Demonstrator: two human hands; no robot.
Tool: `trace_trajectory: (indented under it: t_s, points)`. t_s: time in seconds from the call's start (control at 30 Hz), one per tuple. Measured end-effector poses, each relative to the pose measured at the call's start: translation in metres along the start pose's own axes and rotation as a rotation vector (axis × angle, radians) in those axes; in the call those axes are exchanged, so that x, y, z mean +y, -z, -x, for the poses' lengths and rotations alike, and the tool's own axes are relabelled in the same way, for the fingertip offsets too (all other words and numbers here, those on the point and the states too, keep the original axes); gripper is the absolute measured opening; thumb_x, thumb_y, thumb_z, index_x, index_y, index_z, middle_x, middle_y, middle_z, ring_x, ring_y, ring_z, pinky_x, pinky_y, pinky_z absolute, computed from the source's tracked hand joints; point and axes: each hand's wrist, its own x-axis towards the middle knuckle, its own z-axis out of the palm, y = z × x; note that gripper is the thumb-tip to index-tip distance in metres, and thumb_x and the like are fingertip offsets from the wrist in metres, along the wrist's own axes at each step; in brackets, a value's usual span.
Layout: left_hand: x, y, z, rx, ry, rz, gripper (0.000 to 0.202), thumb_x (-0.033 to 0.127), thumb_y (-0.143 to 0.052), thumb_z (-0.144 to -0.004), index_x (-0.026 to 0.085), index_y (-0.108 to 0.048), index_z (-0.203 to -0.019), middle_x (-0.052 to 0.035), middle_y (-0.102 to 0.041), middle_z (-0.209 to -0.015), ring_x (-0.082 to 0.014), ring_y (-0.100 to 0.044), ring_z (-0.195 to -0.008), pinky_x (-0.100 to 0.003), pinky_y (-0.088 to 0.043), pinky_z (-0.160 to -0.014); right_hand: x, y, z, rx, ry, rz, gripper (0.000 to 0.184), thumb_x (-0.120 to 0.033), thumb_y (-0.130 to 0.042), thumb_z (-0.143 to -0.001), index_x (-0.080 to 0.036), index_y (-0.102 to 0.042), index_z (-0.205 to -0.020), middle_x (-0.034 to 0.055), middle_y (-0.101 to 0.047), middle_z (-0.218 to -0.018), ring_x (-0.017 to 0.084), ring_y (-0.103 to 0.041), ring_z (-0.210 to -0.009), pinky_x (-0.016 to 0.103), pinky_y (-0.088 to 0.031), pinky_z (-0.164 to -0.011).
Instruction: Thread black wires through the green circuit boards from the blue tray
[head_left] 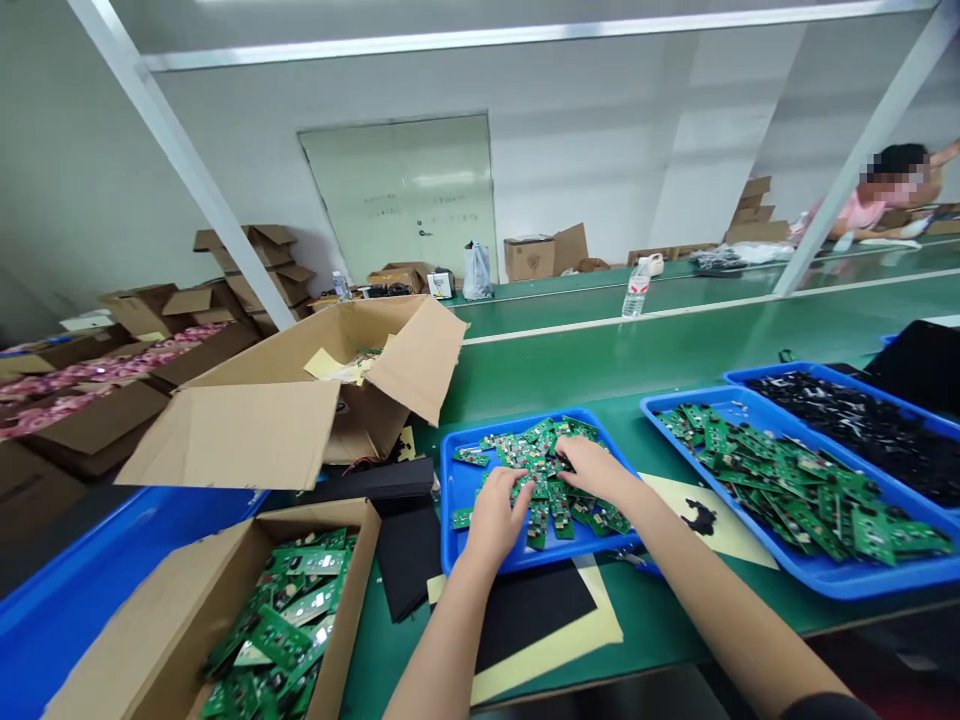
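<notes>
Blue plastic tray sits on the green workbench directly in front of the person, heaped with loose green circuit boards lying at all angles. The left hand and right hand are both over this tray, close together and touching the heap. The left fingers curl downward onto the boards near the tray's middle, while the right fingers reach across the top of the pile, partly open. Neither hand clearly has hold of a board, and whether any board is pinched cannot be told from this view. Left of the tray, a cardboard box is packed with more green boards, and a large open carton stands beyond it. A black foam sheet lies just beside the tray's left edge, and a second black sheet on tan backing lies directly below the tray, under the forearms. To the tray's right, a larger blue tray holds neatly overlapping green boards, with a third blue tray of small black parts behind it. Well beyond the tray, a plastic water bottle stands on the bench, and a co-worker in a pink top leans over at the far right.
</notes>
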Motion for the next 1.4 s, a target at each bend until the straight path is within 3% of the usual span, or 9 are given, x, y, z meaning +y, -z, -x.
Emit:
trace_trajectory:
  t_s: [0.13,0.23,0.33,0.53,0.77,0.97,1.07,1.2,1.4]
  points:
    - [0.0,0.002,0.0,0.004,0.03,0.022,0.021,0.03,-0.051,-0.085,0.019,-0.065,-0.096,-0.0085,-0.065,-0.092,-0.0231,-0.063,-0.088,-0.036,-0.052,-0.076,0.0,-0.008,-0.012,0.0,0.036,-0.061,0.026,-0.032,-0.054,-0.091,-0.016,-0.057,-0.112,0.0072,-0.059,-0.113,0.019,-0.06,-0.095,0.039,-0.051,-0.081]
    - [0.001,0.003,0.0,0.011,0.067,0.066,0.021,0.029,-0.052,-0.084,0.019,-0.065,-0.096,-0.0081,-0.064,-0.091,-0.0236,-0.062,-0.088,-0.038,-0.051,-0.077,0.01,-0.002,-0.012,0.044,0.014,-0.17,0.017,-0.031,-0.062,-0.084,-0.015,-0.059,-0.09,0.0054,-0.062,-0.091,0.018,-0.059,-0.082,0.038,-0.049,-0.077]
    - [0.001,0.004,0.001,0.028,0.118,0.142,0.021,0.03,-0.054,-0.083,0.02,-0.066,-0.097,-0.0081,-0.064,-0.092,-0.0238,-0.061,-0.088,-0.038,-0.051,-0.077,0.016,0.006,-0.008,0.098,-0.017,-0.338,0.022,-0.032,-0.066,-0.076,-0.02,-0.047,-0.075,0.0032,-0.058,-0.078,0.019,-0.054,-0.073,0.037,-0.045,-0.072]
    - [0.002,0.002,0.002,0.069,0.249,0.366,0.027,0.033,-0.058,-0.079,0.02,-0.066,-0.102,-0.0089,-0.064,-0.097,-0.0223,-0.062,-0.086,-0.033,-0.051,-0.069,0.0,0.0,0.004,0.033,0.006,-0.772,0.039,-0.059,-0.052,-0.078,-0.022,-0.04,-0.075,-0.0028,-0.046,-0.068,0.015,-0.052,-0.063,0.032,-0.047,-0.064]
    - [0.008,-0.009,0.001,0.079,0.42,0.707,0.03,0.042,-0.07,-0.068,0.015,-0.069,-0.08,-0.0054,-0.068,-0.077,-0.0176,-0.062,-0.071,-0.028,-0.051,-0.063,-0.027,-0.019,0.014,-0.066,-0.02,-1.031,0.046,-0.062,-0.066,-0.067,-0.021,-0.046,-0.073,-0.0053,-0.044,-0.062,0.011,-0.044,-0.056,0.027,-0.043,-0.056]
    - [0.009,0.001,-0.004,0.292,0.575,0.963,0.033,0.045,-0.071,-0.066,0.015,-0.063,-0.076,-0.0056,-0.069,-0.083,-0.0124,-0.061,-0.069,-0.021,-0.047,-0.061,-0.027,-0.01,0.02,-0.088,-0.024,-1.166,0.043,-0.062,-0.062,-0.073,-0.021,-0.06,-0.083,0.0047,-0.062,-0.082,0.019,-0.059,-0.078,0.033,-0.051,-0.075]
    - [0.011,0.007,-0.007,0.33,0.638,1.07,0.033,0.041,-0.076,-0.06,0.015,-0.06,-0.072,-0.0036,-0.067,-0.077,-0.0118,-0.061,-0.065,-0.022,-0.048,-0.059,-0.022,-0.008,0.02,-0.051,-0.033,-1.219,0.041,-0.062,-0.06,-0.074,-0.022,-0.063,-0.085,0.0075,-0.066,-0.095,0.022,-0.062,-0.089,0.037,-0.051,-0.082]
    - [0.013,0.005,-0.008,0.362,0.702,1.183,0.033,0.036,-0.08,-0.055,0.015,-0.06,-0.072,0.0013,-0.063,-0.064,-0.0106,-0.06,-0.057,-0.022,-0.049,-0.056,-0.022,-0.012,0.023,0.067,-0.065,-1.244,0.037,-0.059,-0.06,-0.076,-0.023,-0.063,-0.083,0.0076,-0.067,-0.091,0.024,-0.064,-0.086,0.038,-0.053,-0.077]
    - [0.002,0.008,-0.012,0.508,0.713,1.254,0.026,0.032,-0.076,-0.061,0.017,-0.061,-0.075,0.0042,-0.063,-0.065,-0.0066,-0.058,-0.053,-0.018,-0.044,-0.05,-0.024,-0.016,0.026,0.265,-0.067,-1.214,0.029,-0.05,-0.06,-0.079,-0.024,-0.062,-0.09,0.0062,-0.067,-0.091,0.022,-0.063,-0.081,0.037,-0.053,-0.073]
